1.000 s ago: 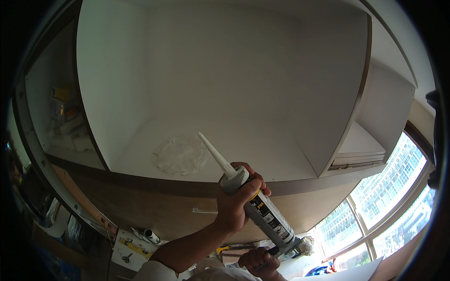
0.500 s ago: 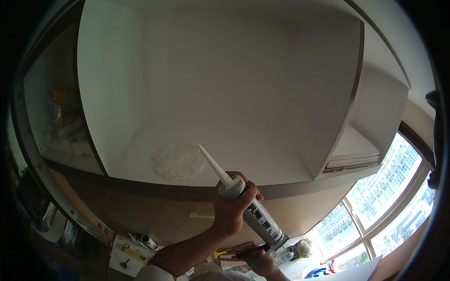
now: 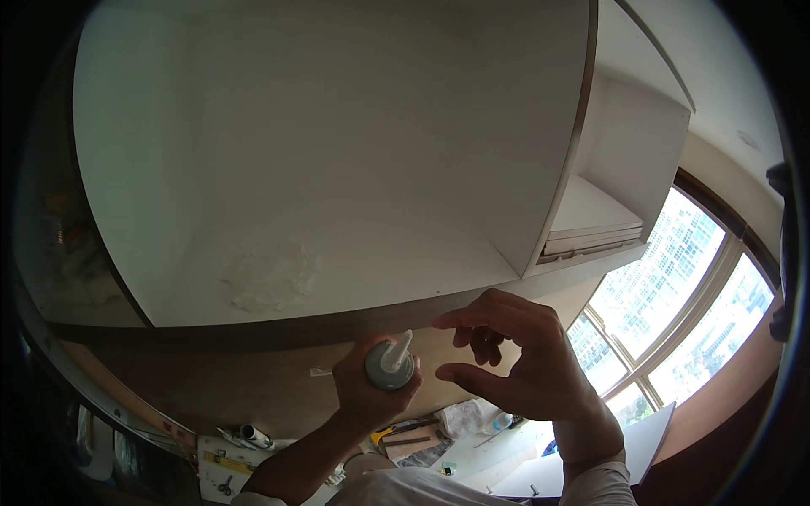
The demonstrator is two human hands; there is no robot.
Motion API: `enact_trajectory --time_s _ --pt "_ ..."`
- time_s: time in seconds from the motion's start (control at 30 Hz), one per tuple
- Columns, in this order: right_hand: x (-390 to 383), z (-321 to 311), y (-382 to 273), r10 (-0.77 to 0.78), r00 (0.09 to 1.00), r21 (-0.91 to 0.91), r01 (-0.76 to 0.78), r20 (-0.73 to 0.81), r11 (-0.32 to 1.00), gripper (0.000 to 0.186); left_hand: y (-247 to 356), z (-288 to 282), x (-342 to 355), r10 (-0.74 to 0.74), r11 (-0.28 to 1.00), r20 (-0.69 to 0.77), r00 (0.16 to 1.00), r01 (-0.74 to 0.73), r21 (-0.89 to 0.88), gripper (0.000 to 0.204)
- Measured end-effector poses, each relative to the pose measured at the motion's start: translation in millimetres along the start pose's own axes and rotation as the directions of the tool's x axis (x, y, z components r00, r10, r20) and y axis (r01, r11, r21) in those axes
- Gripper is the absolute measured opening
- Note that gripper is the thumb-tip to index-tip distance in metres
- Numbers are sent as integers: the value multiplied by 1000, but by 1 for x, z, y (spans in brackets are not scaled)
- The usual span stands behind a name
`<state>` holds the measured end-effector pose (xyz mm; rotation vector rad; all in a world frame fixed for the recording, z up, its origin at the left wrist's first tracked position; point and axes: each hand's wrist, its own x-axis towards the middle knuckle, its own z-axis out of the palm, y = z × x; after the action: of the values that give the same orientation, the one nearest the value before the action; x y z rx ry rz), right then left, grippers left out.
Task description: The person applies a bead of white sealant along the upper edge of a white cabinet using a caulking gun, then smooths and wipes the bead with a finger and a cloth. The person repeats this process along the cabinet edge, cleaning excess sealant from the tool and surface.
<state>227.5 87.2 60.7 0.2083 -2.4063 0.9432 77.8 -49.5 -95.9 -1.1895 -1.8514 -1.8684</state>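
My left hand (image 3: 359, 384) is wrapped around the front of a caulking gun (image 3: 377, 368), whose grey round end faces up at me. A white tapered nozzle (image 3: 396, 351) sticks up from it; the rest of the gun is hidden below the hand. To the right, my right hand (image 3: 536, 363) is held in the air, empty, its fingers and thumb apart and pointing toward the nozzle without touching it. Beyond my hands, a rough, roundish white patch (image 3: 270, 277) lies on the floor of an open white cabinet (image 3: 380, 261).
The cabinet's dark front edge (image 3: 287, 327) runs just past my hands. Small shelves (image 3: 595, 207) stand at its right, beside a bright window (image 3: 666, 244). Below, a work surface carries scissors (image 3: 225, 485), a white roll (image 3: 255, 436), a yellow-handled tool (image 3: 381, 433) and a clear bottle (image 3: 503, 421).
The caulking gun has swung from lying diagonally to pointing its nozzle up, lower in view. My right hand has let go of its rear and risen beside the nozzle. My view has shifted right.
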Motion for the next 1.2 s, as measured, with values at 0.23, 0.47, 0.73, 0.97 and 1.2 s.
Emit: enact_trajectory --time_s 0.23,0.47,0.73,0.97,1.2 --pt "19 13 -7 -56 996 -24 58 68 998 32 6 -10 -4 53 997 -4 999 -53 53 49" --pt "19 11 -11 -10 994 -96 20 112 995 29 1 -13 -8 21 996 15 1000 -22 89 50" --pt "29 9 -2 142 980 -81 -131 140 988 27 -9 -15 -8 -105 977 35 994 97 192 49" --pt "69 -12 46 176 968 -100 -160 177 982 18 -18 -42 -5 -111 964 -91 990 129 233 47" --pt "163 -49 138 245 960 -819 -27 139 573 24 -34 -102 8 34 955 -354 934 74 287 51"
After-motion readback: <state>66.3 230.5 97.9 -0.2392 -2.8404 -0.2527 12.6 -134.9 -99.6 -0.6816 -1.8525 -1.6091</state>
